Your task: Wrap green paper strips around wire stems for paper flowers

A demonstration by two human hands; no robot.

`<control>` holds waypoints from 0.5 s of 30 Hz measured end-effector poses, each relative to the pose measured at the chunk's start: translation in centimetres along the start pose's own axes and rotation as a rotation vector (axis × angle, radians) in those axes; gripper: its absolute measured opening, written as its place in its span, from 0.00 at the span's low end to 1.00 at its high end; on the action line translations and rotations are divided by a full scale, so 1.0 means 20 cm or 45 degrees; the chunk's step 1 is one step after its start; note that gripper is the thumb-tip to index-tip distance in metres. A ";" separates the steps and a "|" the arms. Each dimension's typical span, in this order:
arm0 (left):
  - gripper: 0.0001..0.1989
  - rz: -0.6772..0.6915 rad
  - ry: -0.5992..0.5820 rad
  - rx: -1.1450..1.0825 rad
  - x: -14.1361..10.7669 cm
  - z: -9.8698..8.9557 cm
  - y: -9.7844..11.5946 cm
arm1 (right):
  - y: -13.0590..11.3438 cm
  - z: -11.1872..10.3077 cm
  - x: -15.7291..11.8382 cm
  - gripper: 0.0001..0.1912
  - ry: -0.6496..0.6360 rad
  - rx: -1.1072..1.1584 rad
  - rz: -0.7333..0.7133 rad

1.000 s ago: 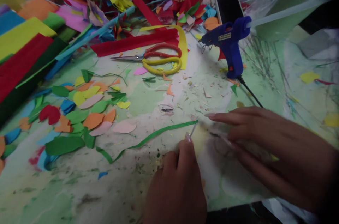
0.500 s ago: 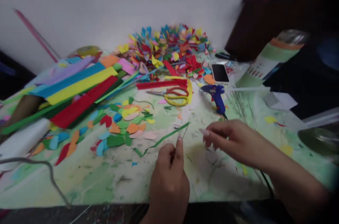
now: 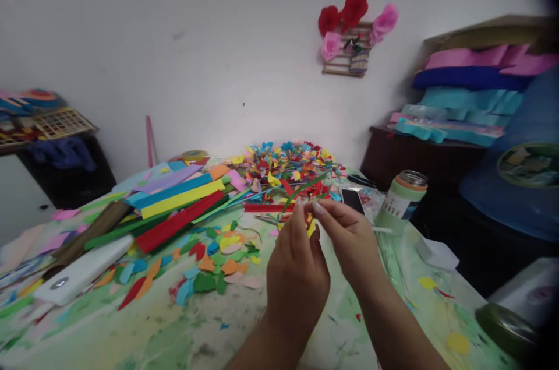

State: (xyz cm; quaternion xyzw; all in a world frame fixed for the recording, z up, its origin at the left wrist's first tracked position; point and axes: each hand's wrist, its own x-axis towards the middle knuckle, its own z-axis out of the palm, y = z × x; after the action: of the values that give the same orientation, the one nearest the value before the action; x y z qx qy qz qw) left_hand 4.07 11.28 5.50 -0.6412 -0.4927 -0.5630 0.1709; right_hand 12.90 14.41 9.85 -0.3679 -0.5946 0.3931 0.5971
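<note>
Hands [image 3: 300, 268] close together above table [image 3: 161, 338], green strip [image 3: 305, 186] pinched; cannot tell by which.

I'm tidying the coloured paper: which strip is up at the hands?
The narrow green strip, raised above the table at the left hand and right hand; the broader red strip, yellow strip and blue strip lie piled to the left.

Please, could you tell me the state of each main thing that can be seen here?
Left hand: held up, fingers bent, exact grip unclear
Right hand: held up, close to the left hand
Green strip: curved, held up at the hands
Scissors: lying, mostly hidden
Phone: lying, screen dark
Bottle: upright
Paper petals: cut, loosely scattered
Paper flowers: heaped
</note>
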 end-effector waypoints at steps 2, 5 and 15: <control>0.24 0.054 0.071 -0.026 0.03 -0.06 -0.02 | -0.04 -0.03 0.04 0.10 0.023 0.113 -0.021; 0.16 0.158 0.260 -0.030 0.12 -0.15 -0.07 | -0.09 -0.07 0.08 0.11 -0.033 0.190 -0.037; 0.18 -0.211 -0.322 -0.863 0.44 -0.11 -0.11 | -0.13 -0.14 0.07 0.10 -0.241 0.270 0.005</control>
State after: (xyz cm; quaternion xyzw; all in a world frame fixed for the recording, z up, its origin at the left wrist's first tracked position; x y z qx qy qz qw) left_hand 0.03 14.36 13.34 -0.6838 -0.3456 -0.6225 -0.1596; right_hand 15.77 14.73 12.70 -0.2652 -0.6027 0.4877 0.5732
